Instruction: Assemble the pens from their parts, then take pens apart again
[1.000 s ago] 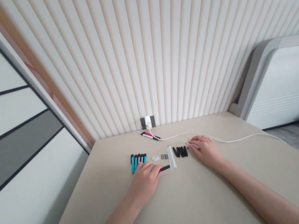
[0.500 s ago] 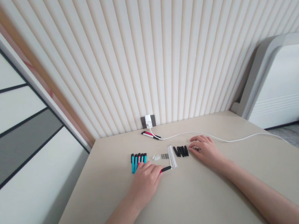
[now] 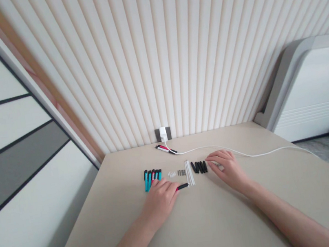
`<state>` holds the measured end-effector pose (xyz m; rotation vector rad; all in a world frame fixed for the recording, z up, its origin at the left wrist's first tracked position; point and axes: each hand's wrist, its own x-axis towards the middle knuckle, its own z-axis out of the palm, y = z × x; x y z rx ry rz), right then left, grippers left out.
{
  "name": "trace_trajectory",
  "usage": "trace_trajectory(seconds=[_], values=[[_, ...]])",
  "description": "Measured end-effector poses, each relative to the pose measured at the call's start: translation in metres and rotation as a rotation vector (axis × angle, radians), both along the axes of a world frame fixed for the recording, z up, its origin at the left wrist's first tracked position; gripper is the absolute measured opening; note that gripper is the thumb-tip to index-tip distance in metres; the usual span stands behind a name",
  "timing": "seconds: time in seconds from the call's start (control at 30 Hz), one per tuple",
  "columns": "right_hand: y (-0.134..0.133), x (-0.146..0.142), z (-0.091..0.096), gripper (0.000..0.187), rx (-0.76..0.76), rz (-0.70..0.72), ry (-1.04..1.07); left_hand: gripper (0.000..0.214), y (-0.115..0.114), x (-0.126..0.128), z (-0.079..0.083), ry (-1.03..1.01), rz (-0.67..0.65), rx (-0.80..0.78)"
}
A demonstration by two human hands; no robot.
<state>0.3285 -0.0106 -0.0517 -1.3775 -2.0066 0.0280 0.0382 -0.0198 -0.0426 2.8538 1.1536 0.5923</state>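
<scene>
My left hand (image 3: pixel 161 198) is closed around a pink and black pen barrel (image 3: pixel 182 186), whose black end points right toward several thin white pen refills (image 3: pixel 190 173). Under and behind its fingers lie several teal and pink barrels (image 3: pixel 148 180) with black ends. My right hand (image 3: pixel 228 169) is curled, thumb and forefinger tips close together, just right of a row of several black pen grips (image 3: pixel 201 167). Whatever its fingertips pinch is too small to make out. Small greyish parts (image 3: pixel 219 166) show through the gap between thumb and forefinger.
Small white pieces (image 3: pixel 171 174) and small grey springs (image 3: pixel 181 173) lie between the barrels and the refills. Two assembled pens (image 3: pixel 166 149) rest near the wall. From a white charger (image 3: pixel 163 134), a white cable (image 3: pixel 249 155) runs across the beige table (image 3: pixel 204 225).
My right hand has shifted slightly to the left and up, its fingertips nearer the black grips. My left hand stays in place with the barrel.
</scene>
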Motion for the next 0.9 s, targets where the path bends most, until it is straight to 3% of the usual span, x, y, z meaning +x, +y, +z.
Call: trace_trajectory(seconds=[0.13,0.27,0.37,0.7,0.9], values=[[-0.017,-0.039,0.012,0.023,-0.044,0.122,0.062,0.007,-0.002,0.002,0.004,0.016,-0.003,0.026],[-0.021,-0.079,0.016,0.024,-0.173,0.226,-0.063,0.005,-0.002,0.001,0.006,0.022,0.000,0.064],[-0.016,-0.093,0.014,0.035,-0.219,0.248,-0.136,0.006,0.000,-0.003,0.005,0.009,0.009,0.083],[-0.016,-0.061,0.004,0.045,-0.295,0.164,0.129,0.007,0.008,-0.012,0.005,-0.097,0.023,0.082],[-0.017,-0.061,0.003,0.044,-0.355,0.153,0.206,0.009,0.010,-0.018,0.007,-0.138,0.009,0.116]])
